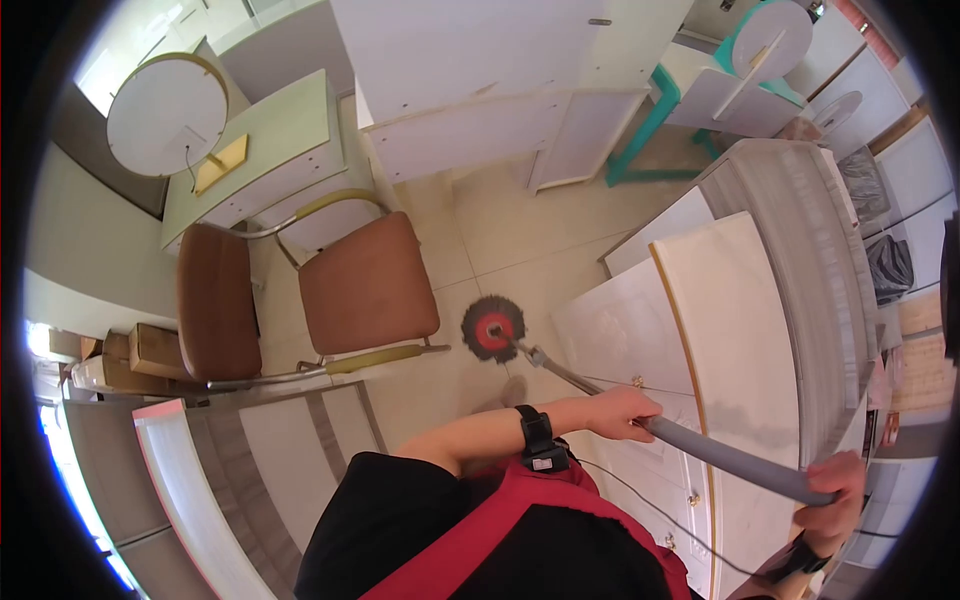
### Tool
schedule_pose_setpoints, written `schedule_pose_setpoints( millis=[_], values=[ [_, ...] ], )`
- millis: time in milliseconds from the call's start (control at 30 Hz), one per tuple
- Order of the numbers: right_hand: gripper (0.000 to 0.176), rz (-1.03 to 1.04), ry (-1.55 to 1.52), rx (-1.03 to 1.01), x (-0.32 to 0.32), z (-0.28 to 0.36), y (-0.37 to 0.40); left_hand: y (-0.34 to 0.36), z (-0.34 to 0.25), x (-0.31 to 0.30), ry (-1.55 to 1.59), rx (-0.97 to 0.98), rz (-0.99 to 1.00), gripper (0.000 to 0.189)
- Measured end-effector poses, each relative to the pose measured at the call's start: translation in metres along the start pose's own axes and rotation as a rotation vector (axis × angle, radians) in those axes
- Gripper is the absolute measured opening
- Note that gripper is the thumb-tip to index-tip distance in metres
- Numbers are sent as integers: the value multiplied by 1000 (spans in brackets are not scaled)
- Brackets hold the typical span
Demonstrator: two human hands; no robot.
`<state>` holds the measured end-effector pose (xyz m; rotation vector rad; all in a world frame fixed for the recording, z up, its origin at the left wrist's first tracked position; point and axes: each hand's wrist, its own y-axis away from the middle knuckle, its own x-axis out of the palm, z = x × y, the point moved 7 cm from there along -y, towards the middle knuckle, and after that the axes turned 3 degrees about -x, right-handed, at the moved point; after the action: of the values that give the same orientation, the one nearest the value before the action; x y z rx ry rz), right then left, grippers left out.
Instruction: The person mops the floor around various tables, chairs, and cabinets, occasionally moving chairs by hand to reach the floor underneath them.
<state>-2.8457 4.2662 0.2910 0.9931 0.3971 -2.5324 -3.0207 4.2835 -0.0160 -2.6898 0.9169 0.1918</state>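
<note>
A mop lies slantwise across the view, its round head (492,329) with a red disc and dark grey fringe down on the tiled floor. From it a metal rod runs into a thick grey handle (735,459). My left hand (624,412) is closed round the pole near the lower end of the grey part. Farther up, close to the handle's top end, my right hand (836,491) grips it too. Black bands with small devices sit on both wrists, and a thin cable hangs between them.
A brown chair (365,285) stands left of the mop head, before a green dresser (255,150) with a round mirror (167,114). White cabinets (460,140) rise ahead. A white-topped cabinet (725,320) flanks my right, striped panels (270,470) my left. Cardboard boxes (155,350) sit far left.
</note>
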Motion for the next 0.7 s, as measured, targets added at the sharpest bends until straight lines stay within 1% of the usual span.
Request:
schedule_pose_setpoints(
  millis=[33,67,133,167,233,300,333,367,400,433,467,500,533,567,633,667,700],
  values=[
    [43,-53,-51,1,-2,4,-9,6,-10,3,46,-7,24,26],
    [42,-106,-103,0,-5,7,-17,13,-20,2,54,-22,-3,26],
    [43,-156,-119,-158,-5,11,-38,27,-33,-4,58,-51,-55,24],
    [41,-89,-95,-248,-1,13,-52,35,-33,-10,53,-59,-103,24],
    [35,-53,-109,-248,21,23,-84,56,-29,-15,63,-72,-184,23],
    [20,98,-131,-237,58,44,-122,81,-24,-33,67,-142,-288,23],
    [25,271,-196,-251,86,49,-147,97,-15,-41,106,-263,-313,21],
    [32,451,-261,-250,114,54,-169,114,-18,-53,195,-296,-374,18],
    [39,626,-319,-235,140,58,-189,131,-14,-63,187,-313,-440,19],
    [42,756,-427,-433,175,73,-207,153,-10,-74,160,-387,-516,18],
    [38,720,-532,-300,199,90,-216,177,-6,-85,126,-462,-608,17],
    [41,734,-338,-503,228,113,-224,205,9,-92,103,-583,-692,17],
    [40,789,-446,-341,260,120,-227,235,22,-95,86,-717,-786,17],
    [40,849,-545,-183,289,125,-227,253,22,-101,101,-726,-906,18],
    [37,903,-737,-212,345,146,-220,297,12,-103,129,-753,-1154,20],
    [36,931,-840,-210,366,156,-213,311,-2,-104,54,-739,-1206,21],
    [36,892,-911,-202,378,165,-209,319,-21,-112,-22,-727,-1251,22]
  ],
)
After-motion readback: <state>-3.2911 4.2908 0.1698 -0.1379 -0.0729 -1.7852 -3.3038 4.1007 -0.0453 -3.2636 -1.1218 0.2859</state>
